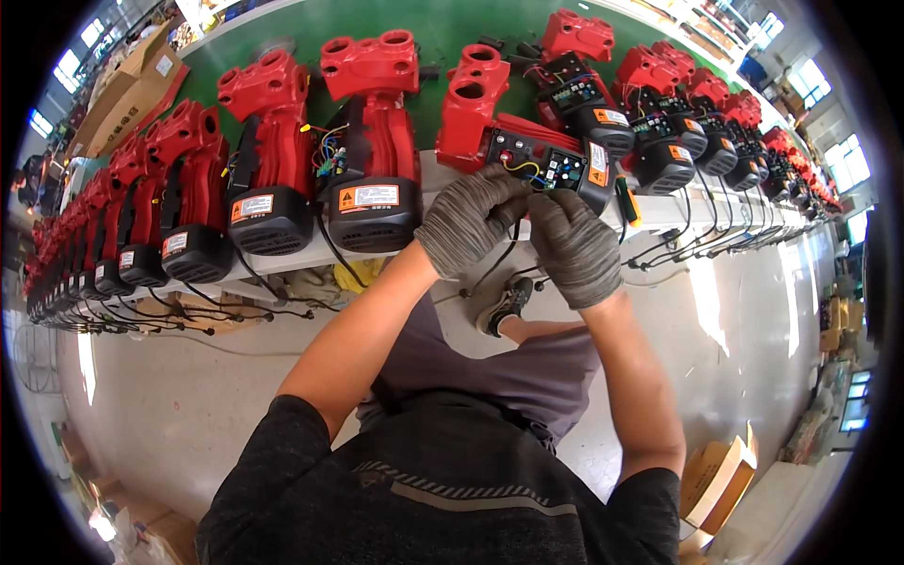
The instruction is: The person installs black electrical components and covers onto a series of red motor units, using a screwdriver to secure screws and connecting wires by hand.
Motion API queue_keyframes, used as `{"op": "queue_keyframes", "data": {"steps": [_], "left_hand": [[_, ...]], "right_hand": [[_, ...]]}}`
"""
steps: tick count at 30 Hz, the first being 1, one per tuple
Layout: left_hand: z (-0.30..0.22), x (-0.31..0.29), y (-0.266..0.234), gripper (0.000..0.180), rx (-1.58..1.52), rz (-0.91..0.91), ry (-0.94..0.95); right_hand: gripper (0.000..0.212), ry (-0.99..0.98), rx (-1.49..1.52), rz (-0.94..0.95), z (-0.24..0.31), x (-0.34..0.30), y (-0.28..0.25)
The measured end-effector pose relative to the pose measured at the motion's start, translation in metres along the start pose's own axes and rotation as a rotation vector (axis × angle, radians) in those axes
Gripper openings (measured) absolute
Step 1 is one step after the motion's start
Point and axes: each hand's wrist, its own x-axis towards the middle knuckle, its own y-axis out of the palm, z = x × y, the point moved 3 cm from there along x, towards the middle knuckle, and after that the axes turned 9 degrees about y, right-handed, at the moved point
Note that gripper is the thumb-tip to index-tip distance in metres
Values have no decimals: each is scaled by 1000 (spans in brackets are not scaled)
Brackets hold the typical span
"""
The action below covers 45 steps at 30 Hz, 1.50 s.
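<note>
A red machine unit (490,113) with a black end cap lies on the bench in front of me, its side panel open onto a circuit board (556,168) and coloured wires. My left hand (468,218), in a grey knit glove, rests at the near edge of that open panel, fingers curled on black wires. My right hand (574,247), also gloved, is just to its right, fingers bent around a black cable (504,256) that hangs from the unit. Which wires each hand pinches is hidden by the gloves.
A long row of similar red units (372,141) with black caps (268,221) runs along the white-edged, green-topped bench (301,259) to both sides, power cords dangling off the front. Cardboard boxes (720,476) sit on the grey floor at lower right and on the far left.
</note>
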Motion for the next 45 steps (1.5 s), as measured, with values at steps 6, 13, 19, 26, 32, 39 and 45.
{"op": "queue_keyframes", "data": {"steps": [6, 13, 19, 26, 32, 39, 45], "left_hand": [[7, 4, 0, 24, 35, 73, 37], [7, -3, 6, 20, 46, 83, -5], [11, -3, 4, 23, 34, 43, 25], [7, 4, -2, 19, -5, 84, 8], [11, -11, 12, 37, -11, 44, 3], [7, -14, 12, 26, -36, -57, -132], [5, -5, 5, 22, 76, 72, -29]], "right_hand": [[26, -215, -210, 262, 2, 11, -4], [22, 1043, 1053, 394, 2, -10, 22], [18, 916, 964, 246, 9, -16, 14], [23, -94, 5, 81, -1, 2, 4], [13, 291, 352, 87, -13, -6, 16], [12, 620, 657, 109, -3, -14, 21], [13, 667, 761, 157, -5, -13, 22]]}}
